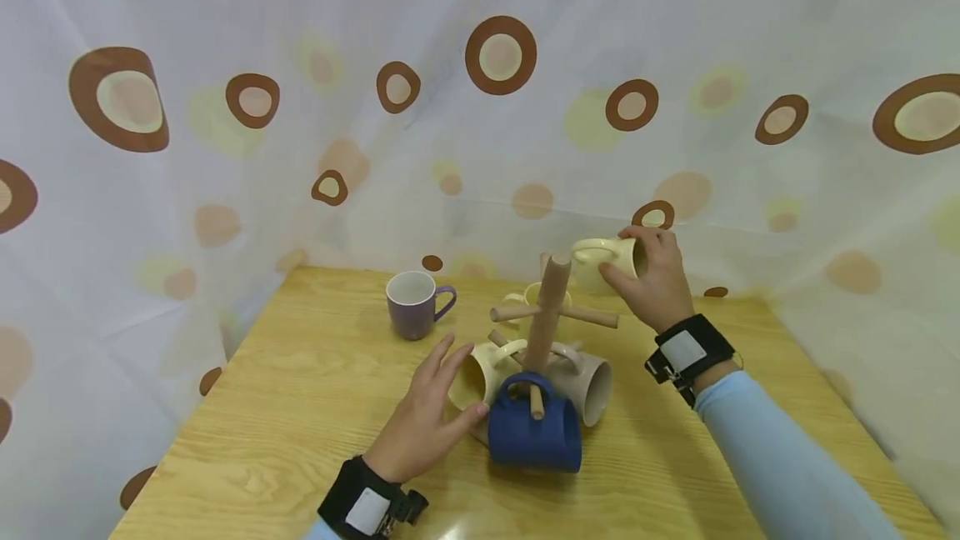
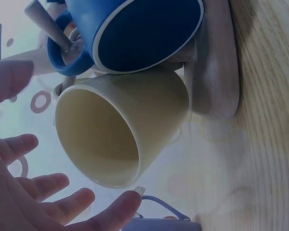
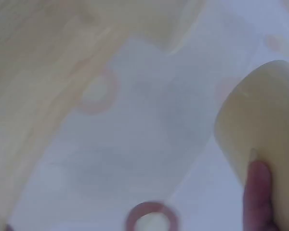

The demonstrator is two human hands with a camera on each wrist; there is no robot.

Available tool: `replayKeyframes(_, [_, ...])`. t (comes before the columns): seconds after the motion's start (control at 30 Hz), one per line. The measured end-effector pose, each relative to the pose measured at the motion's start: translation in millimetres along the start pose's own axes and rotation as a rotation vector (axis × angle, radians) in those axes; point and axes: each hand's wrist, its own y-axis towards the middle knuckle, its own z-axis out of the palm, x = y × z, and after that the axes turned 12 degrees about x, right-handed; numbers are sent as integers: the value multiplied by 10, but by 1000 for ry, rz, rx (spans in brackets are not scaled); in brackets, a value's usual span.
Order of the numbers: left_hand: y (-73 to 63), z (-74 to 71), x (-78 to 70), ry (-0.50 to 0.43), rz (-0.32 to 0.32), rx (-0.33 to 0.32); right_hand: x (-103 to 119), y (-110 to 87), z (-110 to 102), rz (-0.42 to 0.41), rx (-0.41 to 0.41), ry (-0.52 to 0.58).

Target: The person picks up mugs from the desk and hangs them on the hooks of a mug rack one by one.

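Note:
My right hand [image 1: 658, 282] holds a pale yellow mug [image 1: 592, 269] up beside the top of a wooden mug tree [image 1: 552, 298]. The mug lies on its side, its handle up and its mouth toward my palm; a fingertip [image 3: 259, 185] presses its wall in the right wrist view. My left hand [image 1: 423, 423], fingers spread, is at the left of the tree, close to a cream mug [image 2: 159, 110] hanging there. A blue mug [image 1: 534, 440] hangs by its handle on the front peg. Next to it on the right hangs a grey mug [image 1: 588, 390].
Another pale yellow mug [image 1: 534, 293] is behind the tree, partly hidden. A purple mug [image 1: 409, 319] with a white inside stands upright on the wooden table [image 1: 300, 407], back left. A patterned curtain [image 1: 420, 157] hangs behind the table. Bare upper pegs [image 1: 596, 318] stick out sideways.

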Motion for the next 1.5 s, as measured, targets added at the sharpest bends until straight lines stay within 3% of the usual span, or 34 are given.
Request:
replayKeyframes(0.17, [-48, 37, 24, 16, -5, -17, 304, 150, 80, -9, 104, 99])
replayKeyframes(0.4, [-33, 12, 26, 44, 3, -1, 459, 26, 158, -156, 155, 209])
replayKeyframes(0.73, [-28, -4, 38, 36, -17, 12, 524, -237, 255, -305, 276, 365])
replayKeyframes(0.93, [-26, -18, 55, 31, -18, -6, 440, -347, 290, -261, 339, 490])
replayKeyframes(1.2, [-26, -15, 78, 3, -20, -4, 398, -384, 208, -95, 490, 382])
replayKeyframes(1.43, [-51, -16, 115, -33, -53, -11, 218, -255, 151, -203, 495, 334])
replayKeyframes(1.5, [-62, -14, 118, -51, -64, -9, 121, -184, 142, -183, 488, 321])
